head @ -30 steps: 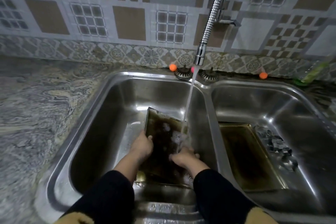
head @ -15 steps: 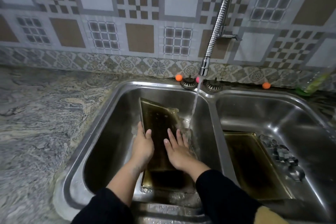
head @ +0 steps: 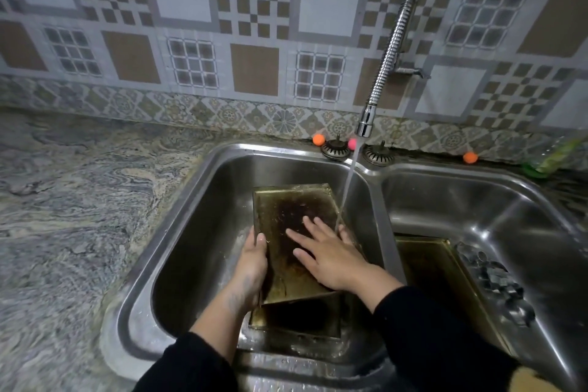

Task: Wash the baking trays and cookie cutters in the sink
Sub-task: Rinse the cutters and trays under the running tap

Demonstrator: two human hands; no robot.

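A stained, golden-brown baking tray (head: 286, 210) is tilted in the left sink basin (head: 203, 232), above another tray (head: 296, 315) lying on the basin floor. My left hand (head: 251, 267) grips the tilted tray's left edge, thumb on top. My right hand (head: 327, 254) lies flat on the tray's surface with fingers spread. Water from the flexible tap (head: 388, 57) falls by the tray's right edge, at my right fingertips. A third tray (head: 426, 267) lies in the right basin (head: 496, 210), with several metal cookie cutters (head: 496, 283) beside it.
Two drain strainers (head: 335, 148) and small orange balls (head: 318, 139) sit on the sink's back rim. A green item (head: 553, 157) stands at the far right. Marbled stone counter (head: 79, 200) spreads to the left. Patterned tiles cover the wall behind.
The tray has tipped further toward me, showing its dark surface. My right hand has gone from curled at the near edge to flat on the tray. The view has tilted up.
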